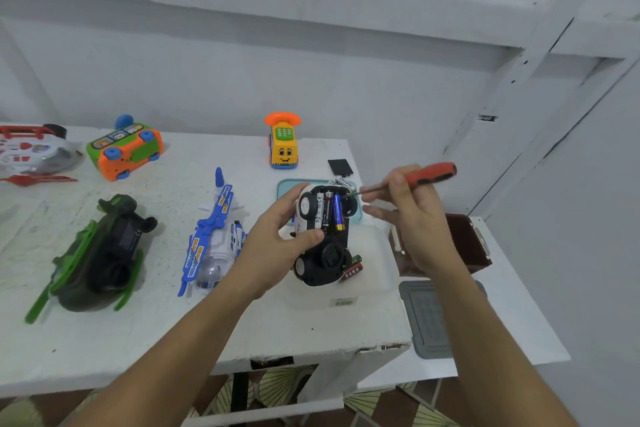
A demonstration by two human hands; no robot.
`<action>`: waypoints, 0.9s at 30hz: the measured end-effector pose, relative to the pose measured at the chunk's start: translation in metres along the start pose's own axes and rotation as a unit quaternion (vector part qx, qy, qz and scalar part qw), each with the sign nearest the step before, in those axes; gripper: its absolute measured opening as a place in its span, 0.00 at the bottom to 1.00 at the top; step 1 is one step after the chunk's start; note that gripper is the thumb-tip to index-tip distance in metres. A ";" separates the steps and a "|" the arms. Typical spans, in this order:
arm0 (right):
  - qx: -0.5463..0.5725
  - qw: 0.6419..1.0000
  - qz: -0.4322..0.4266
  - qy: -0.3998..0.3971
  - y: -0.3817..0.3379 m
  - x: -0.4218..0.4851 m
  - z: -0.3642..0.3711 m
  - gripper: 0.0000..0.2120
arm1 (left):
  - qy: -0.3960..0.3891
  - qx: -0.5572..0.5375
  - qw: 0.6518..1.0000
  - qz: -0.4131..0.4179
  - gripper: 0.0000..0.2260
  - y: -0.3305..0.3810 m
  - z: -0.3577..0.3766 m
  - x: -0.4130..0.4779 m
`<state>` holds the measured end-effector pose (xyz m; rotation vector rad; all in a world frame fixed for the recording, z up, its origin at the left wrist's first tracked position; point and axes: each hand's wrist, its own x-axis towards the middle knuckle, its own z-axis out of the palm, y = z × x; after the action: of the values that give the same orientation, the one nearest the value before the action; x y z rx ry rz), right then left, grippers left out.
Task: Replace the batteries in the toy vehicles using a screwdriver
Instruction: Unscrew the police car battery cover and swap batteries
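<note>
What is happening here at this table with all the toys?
A person is working on a toy car. The left hand holds it upside down, its battery compartment open with two batteries inside. The right hand grips a red-handled screwdriver, its tip at the car's far end. The black battery cover lies on the table behind.

Upturned toy car (323, 236), batteries (332, 210) exposed

Six toy vehicles: one car (320, 239), one bus (124, 149), one telephone car (283, 146), one green aircraft (98, 253), one blue aircraft (216, 236), one red aircraft (33, 152). Four batteries (338, 213): two in the car, two loose batteries (352, 269) at its five o'clock. One screwdriver (429, 174), one black cover (340, 166).
</note>
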<state>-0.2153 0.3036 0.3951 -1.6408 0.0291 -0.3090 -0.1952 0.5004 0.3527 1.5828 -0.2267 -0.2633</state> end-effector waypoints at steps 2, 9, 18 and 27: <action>-0.020 0.999 0.007 -0.024 -0.008 0.009 0.003 0.08 | -0.002 0.009 1.000 0.013 0.31 0.002 0.000 0.001; -0.069 0.995 0.026 -0.073 -0.014 0.022 0.007 0.08 | 0.006 0.015 0.999 0.029 0.29 -0.004 -0.004 0.005; -0.039 0.994 0.074 -0.069 -0.016 0.027 -0.017 0.12 | 0.031 0.071 0.997 0.028 0.30 -0.007 -0.003 0.005; 0.018 0.997 0.058 -0.049 0.000 0.018 -0.013 0.11 | 0.027 0.006 1.000 0.002 0.29 -0.007 -0.005 0.006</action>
<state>-0.2005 0.2867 0.3992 -1.6086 0.0453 -0.1394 -0.1879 0.5031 0.3456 1.5996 -0.1898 -0.2161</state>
